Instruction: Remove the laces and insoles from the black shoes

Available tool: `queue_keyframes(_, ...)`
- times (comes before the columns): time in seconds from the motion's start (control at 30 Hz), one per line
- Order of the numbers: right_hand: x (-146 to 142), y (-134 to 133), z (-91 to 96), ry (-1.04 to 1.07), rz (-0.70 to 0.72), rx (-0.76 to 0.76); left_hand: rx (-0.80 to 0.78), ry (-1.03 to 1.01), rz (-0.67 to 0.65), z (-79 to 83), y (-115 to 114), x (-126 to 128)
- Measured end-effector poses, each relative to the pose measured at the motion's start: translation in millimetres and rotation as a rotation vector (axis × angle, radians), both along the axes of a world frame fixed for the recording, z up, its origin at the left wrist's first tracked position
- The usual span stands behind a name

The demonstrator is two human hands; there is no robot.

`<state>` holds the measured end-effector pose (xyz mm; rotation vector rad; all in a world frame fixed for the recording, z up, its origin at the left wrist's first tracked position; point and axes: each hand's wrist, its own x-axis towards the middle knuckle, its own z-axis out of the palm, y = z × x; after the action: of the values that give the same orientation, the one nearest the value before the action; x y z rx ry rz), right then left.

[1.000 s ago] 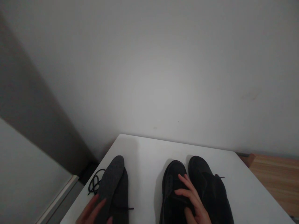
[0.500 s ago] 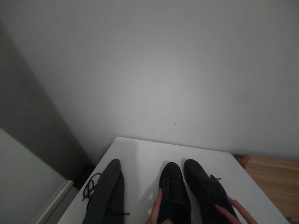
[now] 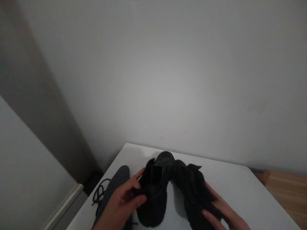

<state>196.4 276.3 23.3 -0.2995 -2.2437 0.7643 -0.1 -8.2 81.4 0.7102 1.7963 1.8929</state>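
Note:
Two black shoes with strap flaps are on a white tabletop, toes toward the wall. My left hand [image 3: 126,198] pinches the collar of the left shoe [image 3: 153,204], thumb on the near rim and fingers on its left side. That shoe's opening faces me. On the right, my right hand [image 3: 220,207] grips the rear part of the other shoe [image 3: 192,188], whose strap sticks up. The shoes' front parts are close together. Grey insoles [image 3: 120,179] lie left of the shoes, partly behind my left hand. Black shoelaces [image 3: 98,193] lie beside them.
The white table [image 3: 230,182] stands against a pale wall [image 3: 168,80]. To the right, lower down, is a wood-grain surface [image 3: 285,188]. A white panel [image 3: 26,159] with a light edge stands at the left.
Both shoes have shifted left and toward the wall, and the left one now shows its opening. My left hand has come to its collar; my right hand has closed on the other shoe.

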Motion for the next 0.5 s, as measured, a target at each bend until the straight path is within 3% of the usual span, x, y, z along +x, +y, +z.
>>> queue_keyframes(0.07, -39.0, -26.1, 16.2, 0.002, 0.059, -0.120, -0.025, 0.113, 0.091, 10.3, -9.7, -28.8)
queue_keyframes(0.17, -100.8, -64.6, 28.6, -0.035, 0.132, -0.260, -0.071, 0.298, 0.172, 10.0, -24.0, -80.6)
queue_keyframes(0.27, -153.1, -94.9, 28.6, -0.005, 0.129, -0.179, -0.116, 0.376, 0.177, 1.1, -39.6, -123.0)
queue_keyframes(0.37, -184.2, -118.2, 22.9, -0.003, 0.080, -0.106, -0.134, 0.394, 0.179, -6.3, -53.0, -141.4)
queue_keyframes(0.5, -194.1, -141.4, 11.0, -0.001, 0.051, -0.077, -0.165, 0.422, 0.182, -15.7, -61.5, -142.3)
